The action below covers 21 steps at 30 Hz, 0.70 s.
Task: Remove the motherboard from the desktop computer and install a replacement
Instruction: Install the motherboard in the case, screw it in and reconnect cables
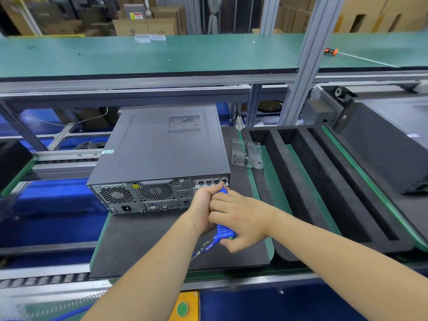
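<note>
A grey desktop computer (162,147) lies flat on a black mat (139,239), its side cover closed and its rear panel facing me. A blue electric screwdriver (225,230) points at the rear panel's upper right corner. My left hand (203,209) grips the screwdriver's front part close to the case. My right hand (240,218) holds its back end, fingers curled round the body. A coiled blue cable (203,247) hangs from the tool's tail. The tip is hidden behind my left hand.
A clear plastic box (246,154) with small screws sits right of the computer. A black foam tray (324,186) with long slots lies further right. A green shelf (162,54) runs above, with an orange-handled tool (331,51) on it. A yellow box with a green button (184,308) is near me.
</note>
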### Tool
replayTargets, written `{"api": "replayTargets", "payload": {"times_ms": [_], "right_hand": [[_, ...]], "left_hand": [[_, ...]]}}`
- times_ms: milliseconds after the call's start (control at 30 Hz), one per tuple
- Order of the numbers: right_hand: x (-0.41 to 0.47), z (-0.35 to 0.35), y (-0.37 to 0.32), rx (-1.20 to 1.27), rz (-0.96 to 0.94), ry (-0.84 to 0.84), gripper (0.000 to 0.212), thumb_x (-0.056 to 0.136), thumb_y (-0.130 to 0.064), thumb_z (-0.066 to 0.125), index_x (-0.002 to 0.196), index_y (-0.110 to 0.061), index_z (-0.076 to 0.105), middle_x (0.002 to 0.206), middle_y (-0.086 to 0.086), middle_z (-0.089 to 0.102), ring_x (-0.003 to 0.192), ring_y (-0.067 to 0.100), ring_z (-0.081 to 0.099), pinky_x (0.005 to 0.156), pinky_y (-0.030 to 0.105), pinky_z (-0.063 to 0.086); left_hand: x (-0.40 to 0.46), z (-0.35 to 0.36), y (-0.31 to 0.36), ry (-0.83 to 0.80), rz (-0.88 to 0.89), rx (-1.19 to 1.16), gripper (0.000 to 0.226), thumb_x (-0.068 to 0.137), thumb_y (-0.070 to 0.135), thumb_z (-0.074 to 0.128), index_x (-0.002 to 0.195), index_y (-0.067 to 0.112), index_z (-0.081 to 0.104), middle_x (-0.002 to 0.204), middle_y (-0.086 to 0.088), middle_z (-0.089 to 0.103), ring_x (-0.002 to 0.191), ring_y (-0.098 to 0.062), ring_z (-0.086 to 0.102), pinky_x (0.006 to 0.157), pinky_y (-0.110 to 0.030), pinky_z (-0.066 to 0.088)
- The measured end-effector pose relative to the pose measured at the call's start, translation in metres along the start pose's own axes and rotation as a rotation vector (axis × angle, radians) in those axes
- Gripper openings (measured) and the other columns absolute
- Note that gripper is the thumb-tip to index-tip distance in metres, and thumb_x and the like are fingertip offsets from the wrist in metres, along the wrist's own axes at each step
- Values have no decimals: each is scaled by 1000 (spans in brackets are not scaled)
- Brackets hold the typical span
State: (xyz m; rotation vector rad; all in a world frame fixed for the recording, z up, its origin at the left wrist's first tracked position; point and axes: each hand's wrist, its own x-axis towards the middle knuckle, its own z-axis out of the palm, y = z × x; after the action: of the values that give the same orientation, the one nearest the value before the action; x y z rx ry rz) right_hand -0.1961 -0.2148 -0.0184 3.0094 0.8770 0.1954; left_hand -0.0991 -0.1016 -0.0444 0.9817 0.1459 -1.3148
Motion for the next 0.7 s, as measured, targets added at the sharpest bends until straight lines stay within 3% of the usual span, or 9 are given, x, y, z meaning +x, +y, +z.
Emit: {"api": "replayTargets", "payload": {"times_ms": [300, 467, 700], "right_hand": [[0, 0, 0, -19, -11, -28, 41, 81, -54, 48, 88, -13, 52, 89, 0, 47, 89, 22, 43, 87, 41, 42], [-4, 3, -5, 9, 34, -14, 44, 87, -59, 45, 94, -16, 53, 96, -1, 47, 95, 23, 44, 81, 38, 42], [-5, -3, -5, 23, 47, 3, 44, 89, -58, 48, 96, -15, 55, 99, 0, 50, 98, 23, 44, 79, 38, 42]], "left_hand": [[0, 3, 0, 53, 45, 41, 32, 90, 42, 61, 73, 16, 59, 65, 2, 50, 56, -19, 50, 57, -28, 41], [5, 8, 8, 169, 122, 92, 39, 96, 46, 56, 89, 10, 70, 69, -6, 54, 61, -21, 52, 60, -31, 44], [15, 11, 17, 208, 153, 102, 27, 103, 39, 52, 94, 17, 67, 57, 3, 47, 48, -14, 46, 46, -24, 43]]}}
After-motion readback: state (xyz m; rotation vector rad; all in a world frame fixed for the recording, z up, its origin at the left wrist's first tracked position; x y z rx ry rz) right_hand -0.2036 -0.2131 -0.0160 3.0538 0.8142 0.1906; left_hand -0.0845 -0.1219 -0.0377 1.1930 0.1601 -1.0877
